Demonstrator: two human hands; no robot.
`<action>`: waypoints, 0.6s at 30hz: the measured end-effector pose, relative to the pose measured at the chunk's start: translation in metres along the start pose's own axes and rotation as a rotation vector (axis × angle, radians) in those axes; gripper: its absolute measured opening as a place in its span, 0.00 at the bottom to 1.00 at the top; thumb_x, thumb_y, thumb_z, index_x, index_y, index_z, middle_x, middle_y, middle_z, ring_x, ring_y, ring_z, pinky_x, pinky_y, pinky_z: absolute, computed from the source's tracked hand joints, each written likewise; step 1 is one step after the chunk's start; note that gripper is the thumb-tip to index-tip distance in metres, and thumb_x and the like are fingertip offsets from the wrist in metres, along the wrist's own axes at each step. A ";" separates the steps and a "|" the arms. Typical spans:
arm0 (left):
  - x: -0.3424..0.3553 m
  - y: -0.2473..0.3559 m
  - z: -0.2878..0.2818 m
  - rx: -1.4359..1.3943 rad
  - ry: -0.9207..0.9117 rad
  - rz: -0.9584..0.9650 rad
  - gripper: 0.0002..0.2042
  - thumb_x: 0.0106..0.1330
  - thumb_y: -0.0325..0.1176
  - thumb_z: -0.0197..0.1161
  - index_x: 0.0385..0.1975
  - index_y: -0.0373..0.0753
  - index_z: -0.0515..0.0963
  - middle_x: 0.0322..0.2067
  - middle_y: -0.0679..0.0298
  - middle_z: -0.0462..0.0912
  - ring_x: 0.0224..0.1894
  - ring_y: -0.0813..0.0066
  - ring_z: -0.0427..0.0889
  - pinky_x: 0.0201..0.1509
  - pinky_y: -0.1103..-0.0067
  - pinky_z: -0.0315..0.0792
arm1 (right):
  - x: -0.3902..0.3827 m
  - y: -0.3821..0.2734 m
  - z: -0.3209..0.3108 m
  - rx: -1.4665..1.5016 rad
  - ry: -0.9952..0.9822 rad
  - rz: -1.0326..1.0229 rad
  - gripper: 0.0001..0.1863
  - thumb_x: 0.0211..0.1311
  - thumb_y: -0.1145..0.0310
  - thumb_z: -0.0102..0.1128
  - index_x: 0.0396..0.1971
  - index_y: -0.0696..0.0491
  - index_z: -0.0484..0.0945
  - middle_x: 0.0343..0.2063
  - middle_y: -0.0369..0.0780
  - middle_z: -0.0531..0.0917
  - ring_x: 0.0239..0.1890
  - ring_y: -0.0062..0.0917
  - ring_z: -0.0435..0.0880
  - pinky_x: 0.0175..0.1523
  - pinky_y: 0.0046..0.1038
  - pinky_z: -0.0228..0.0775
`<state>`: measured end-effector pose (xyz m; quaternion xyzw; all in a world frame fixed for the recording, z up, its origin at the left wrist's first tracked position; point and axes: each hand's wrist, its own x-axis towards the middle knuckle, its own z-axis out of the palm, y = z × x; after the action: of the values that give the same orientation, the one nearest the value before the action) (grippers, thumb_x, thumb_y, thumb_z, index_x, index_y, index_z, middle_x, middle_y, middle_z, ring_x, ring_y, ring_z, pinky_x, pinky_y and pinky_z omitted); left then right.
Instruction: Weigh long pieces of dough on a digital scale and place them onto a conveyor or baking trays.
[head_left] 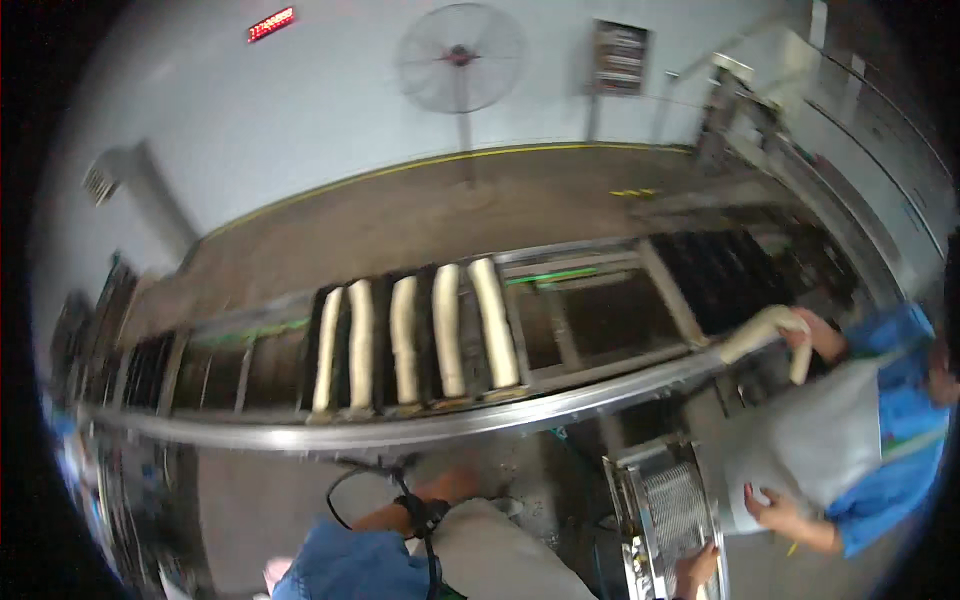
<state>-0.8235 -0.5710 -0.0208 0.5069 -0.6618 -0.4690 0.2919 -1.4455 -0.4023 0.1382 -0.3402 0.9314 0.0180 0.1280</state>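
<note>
Head view: right hand (697,570) seemingly touches ribbed metal device (672,505).

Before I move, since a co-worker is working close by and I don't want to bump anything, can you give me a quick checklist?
1. Right hand placed: ok, at the edge of the ribbed metal unit.
2. Left hand free: cannot tell, it is blurred.
3. Cable out of the way: not ok, a black cable loops beside the left wrist.
4. Pale strips spaced: ok, five lie side by side with gaps.
5. Co-worker clear of the unit: not ok, one hand is close by it; the other holds another pale strip.
</note>
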 end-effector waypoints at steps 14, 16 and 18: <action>0.223 0.193 0.128 0.150 -1.018 -0.551 0.22 0.63 0.35 0.63 0.58 0.41 0.73 0.45 0.64 0.81 0.43 0.77 0.78 0.43 0.79 0.71 | -0.468 0.073 0.073 1.508 1.256 1.353 0.18 0.56 0.59 0.68 0.41 0.51 0.74 0.35 0.37 0.77 0.35 0.24 0.76 0.36 0.27 0.68; 0.225 0.208 0.143 0.216 -1.065 -0.566 0.22 0.63 0.34 0.63 0.58 0.40 0.73 0.44 0.66 0.81 0.41 0.78 0.78 0.43 0.79 0.71 | -0.519 0.047 0.118 1.436 1.165 1.628 0.18 0.53 0.64 0.70 0.41 0.52 0.74 0.36 0.38 0.78 0.36 0.26 0.78 0.33 0.30 0.72; 0.218 0.214 0.157 0.249 -1.146 -0.534 0.22 0.63 0.33 0.64 0.58 0.39 0.73 0.42 0.66 0.81 0.39 0.79 0.78 0.41 0.80 0.71 | -0.573 0.036 0.182 1.214 1.103 1.773 0.21 0.49 0.68 0.72 0.40 0.55 0.72 0.35 0.39 0.78 0.36 0.30 0.79 0.35 0.31 0.73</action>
<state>-1.1127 -0.7161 0.0946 0.3535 -0.6132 -0.6414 -0.2959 -1.0061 0.0075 0.1042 0.5707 0.6274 -0.4887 -0.2046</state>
